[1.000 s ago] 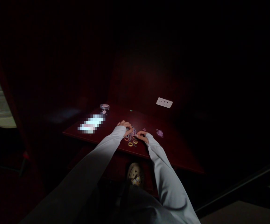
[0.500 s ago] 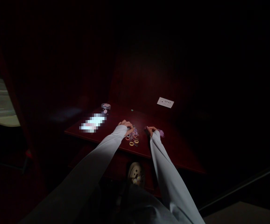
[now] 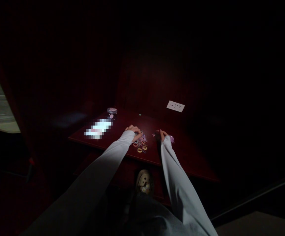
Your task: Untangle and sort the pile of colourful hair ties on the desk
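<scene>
A loose heap of small hair ties (image 3: 142,139), mostly purple with a few yellow and orange rings, lies on the dark red table. My left hand (image 3: 134,131) rests at the heap's left side, fingers curled in and partly hidden; what they pinch is too small to name. To the right, my right hand (image 3: 163,133) hovers with thumb and fingertips close together, anything between them too dim to make out. A small purplish bit (image 3: 153,134) lies just left of its fingertips. Behind that wrist shows a purple bunch (image 3: 172,139), partly covered by the sleeve.
A clear round jar (image 3: 112,113) stands at the table's back left, beside a bright blurred-out screen (image 3: 98,128). One small green ring (image 3: 140,114) lies near the back. A white socket plate (image 3: 175,106) is on the wall. The table (image 3: 182,157) fades into darkness at right.
My right hand has moved slightly right, away from the small purplish bit, which now lies apart from the fingertips. My left hand stays at the heap. The view has shifted a little.
</scene>
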The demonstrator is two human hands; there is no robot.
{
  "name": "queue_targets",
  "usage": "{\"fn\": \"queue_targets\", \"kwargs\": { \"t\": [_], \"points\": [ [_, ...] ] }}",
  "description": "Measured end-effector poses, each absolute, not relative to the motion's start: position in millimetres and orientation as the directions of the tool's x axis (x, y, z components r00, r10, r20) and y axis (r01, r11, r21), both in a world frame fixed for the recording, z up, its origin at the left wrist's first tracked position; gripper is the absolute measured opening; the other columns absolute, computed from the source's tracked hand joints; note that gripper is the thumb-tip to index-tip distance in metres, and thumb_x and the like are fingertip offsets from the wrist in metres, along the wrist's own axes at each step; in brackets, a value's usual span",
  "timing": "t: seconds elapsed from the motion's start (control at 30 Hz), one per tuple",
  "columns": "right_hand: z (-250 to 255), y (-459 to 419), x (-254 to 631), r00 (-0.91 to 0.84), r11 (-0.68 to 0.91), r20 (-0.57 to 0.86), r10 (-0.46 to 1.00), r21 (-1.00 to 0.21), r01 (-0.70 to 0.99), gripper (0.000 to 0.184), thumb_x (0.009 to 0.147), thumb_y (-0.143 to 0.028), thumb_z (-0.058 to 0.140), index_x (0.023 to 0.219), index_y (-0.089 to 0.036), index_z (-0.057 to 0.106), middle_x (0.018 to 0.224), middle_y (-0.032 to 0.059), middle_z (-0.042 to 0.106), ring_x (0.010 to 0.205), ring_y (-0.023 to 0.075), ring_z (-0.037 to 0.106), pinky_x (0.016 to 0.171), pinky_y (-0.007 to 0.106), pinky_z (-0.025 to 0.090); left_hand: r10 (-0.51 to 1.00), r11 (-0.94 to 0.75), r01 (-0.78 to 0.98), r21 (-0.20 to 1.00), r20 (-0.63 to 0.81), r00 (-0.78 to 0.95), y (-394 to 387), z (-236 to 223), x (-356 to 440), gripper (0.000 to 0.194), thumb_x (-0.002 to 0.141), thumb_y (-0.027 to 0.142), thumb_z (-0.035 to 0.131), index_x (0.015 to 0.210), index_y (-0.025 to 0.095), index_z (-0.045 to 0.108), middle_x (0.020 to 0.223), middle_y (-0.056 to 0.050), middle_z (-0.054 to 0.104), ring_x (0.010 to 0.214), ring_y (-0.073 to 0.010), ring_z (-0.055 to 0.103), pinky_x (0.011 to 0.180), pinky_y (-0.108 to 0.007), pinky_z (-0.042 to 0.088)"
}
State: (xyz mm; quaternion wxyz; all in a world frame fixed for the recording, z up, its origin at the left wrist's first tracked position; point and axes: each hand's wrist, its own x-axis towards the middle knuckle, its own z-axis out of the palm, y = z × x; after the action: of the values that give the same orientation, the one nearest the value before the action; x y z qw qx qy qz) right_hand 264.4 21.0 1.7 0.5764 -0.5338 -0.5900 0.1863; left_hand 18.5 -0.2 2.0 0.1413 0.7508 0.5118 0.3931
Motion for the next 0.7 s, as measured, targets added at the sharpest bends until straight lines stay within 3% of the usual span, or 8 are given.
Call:
{"fn": "queue_targets", "kwargs": {
  "t": [0.1,0.3,0.43,0.7],
  "points": [
    [0.8,9.8,253.1,0.17,0.351,0.439,0.882,-0.854,0.385,0.052,0.073,-0.076,0.064,0.076,-0.024,0.068,0.074,0.0055,0.068,0.076,0.0233,0.062,0.074,0.036,0.05,0.878,-0.432,0.652,0.624,0.458,0.143,-2.7,3.2,19.2,0.016,0.091,0.033,0.072,0.078,0.025,0.076,0.109,-0.001,0.081,0.112,-0.0236,0.06,0.103,-0.038,0.043],
    [-7.7,-21.1,227.3,-0.3,0.534,0.442,0.845,-0.673,0.512,0.019,0.076,-0.044,0.082,0.08,-0.026,0.077,0.094,0.0036,0.073,0.098,0.0234,0.065,0.102,0.04,0.046,0.868,-0.446,0.644,0.621,0.477,0.142,-1.2,2.0,17.9,0.015,0.09,0.032,0.073,0.078,0.025,0.076,0.108,-0.001,0.081,0.111,-0.0235,0.061,0.102,-0.038,0.043],
    [-4.7,-27.5,228.3,-0.307,0.523,0.425,0.852,-0.645,0.558,0.013,0.081,-0.04,0.079,0.084,-0.027,0.079,0.098,0.0031,0.072,0.103,0.0239,0.064,0.107,0.042,0.042,0.863,-0.451,0.633,0.63,0.489,0.127,0.4,0.7,17.5,0.015,0.089,0.033,0.074,0.076,0.026,0.076,0.107,-0.001,0.081,0.11,-0.0234,0.062,0.101,-0.038,0.045],
    [-11.0,-24.0,228.5,-0.311,0.486,0.377,0.873,-0.609,0.627,0.01,0.077,-0.035,0.085,0.078,-0.027,0.08,0.102,0.0032,0.071,0.108,0.0253,0.06,0.106,0.043,0.042,0.864,-0.445,0.624,0.643,0.491,0.11,2.5,-1.9,18.8,0.016,0.089,0.033,0.073,0.076,0.026,0.077,0.105,-0.002,0.081,0.11,-0.0236,0.064,0.102,-0.039,0.047]
  ]
}}
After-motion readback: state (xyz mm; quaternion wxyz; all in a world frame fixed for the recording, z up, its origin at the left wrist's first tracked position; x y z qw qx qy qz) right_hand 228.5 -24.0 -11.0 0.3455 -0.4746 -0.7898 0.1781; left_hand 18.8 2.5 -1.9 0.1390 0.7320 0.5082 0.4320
